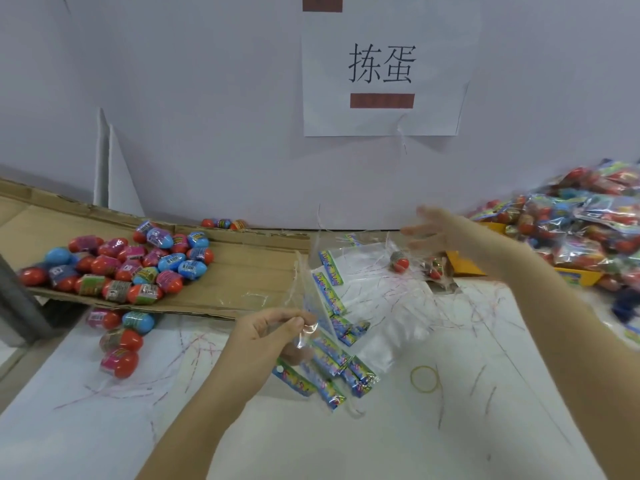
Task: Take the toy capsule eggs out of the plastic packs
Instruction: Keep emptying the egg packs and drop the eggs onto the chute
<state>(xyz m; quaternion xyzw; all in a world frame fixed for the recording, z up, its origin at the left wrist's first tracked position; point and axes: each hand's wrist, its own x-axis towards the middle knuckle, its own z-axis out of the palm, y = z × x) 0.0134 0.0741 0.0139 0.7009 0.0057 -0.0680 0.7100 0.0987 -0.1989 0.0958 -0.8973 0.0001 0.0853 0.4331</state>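
A flattened cardboard tray (242, 271) on the left holds a heap of loose red, blue and pink capsule eggs (131, 268), and a few more lie on the white table (311, 438) just below its edge. At far right sits a pile of full packs (581, 230). Between them lie emptied packs (332, 362) with striped header cards, and one loose egg (400, 264) lies beyond them. The left hand (273, 332) pinches a clear plastic pack (309, 328) between thumb and fingertips. The right hand (429, 230), blurred, reaches forward above the table with its fingers spread, gripping nothing. A yellow rubber band (424, 378) lies nearby.
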